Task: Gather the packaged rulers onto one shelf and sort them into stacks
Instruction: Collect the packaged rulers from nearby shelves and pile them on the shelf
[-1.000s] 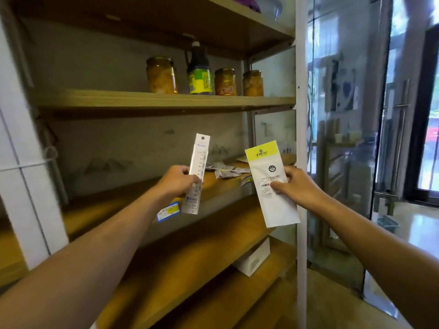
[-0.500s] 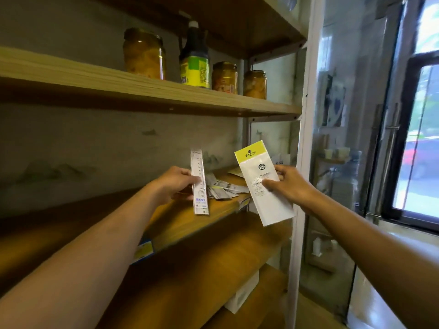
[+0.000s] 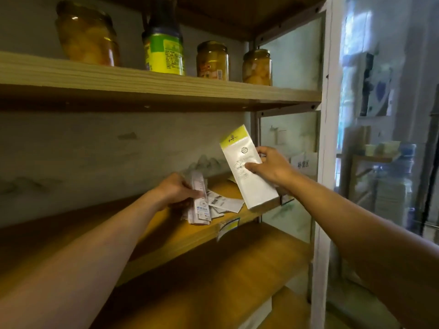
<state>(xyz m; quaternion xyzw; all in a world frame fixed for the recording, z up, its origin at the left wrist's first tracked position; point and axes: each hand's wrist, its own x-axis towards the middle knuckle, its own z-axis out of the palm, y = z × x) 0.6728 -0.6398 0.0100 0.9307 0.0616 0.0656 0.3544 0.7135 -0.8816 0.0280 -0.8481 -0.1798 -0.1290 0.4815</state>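
While gripped upright: narrow ruler pack (image 3: 199, 198), wide pack (image 3: 247, 169) left-tilted.

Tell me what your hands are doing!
Left hand lowering narrow white packaged ruler onto loose shelf pile. Right hand holding wide yellow-topped white packet. Nothing blocking.

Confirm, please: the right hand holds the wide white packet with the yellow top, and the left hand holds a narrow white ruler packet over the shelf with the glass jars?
Not quite. In the head view the left hand holds the narrow white ruler packet over the wooden shelf below, where loose packets lie; the glass jars stand one shelf higher. The right hand does hold the wide white packet with the yellow top.
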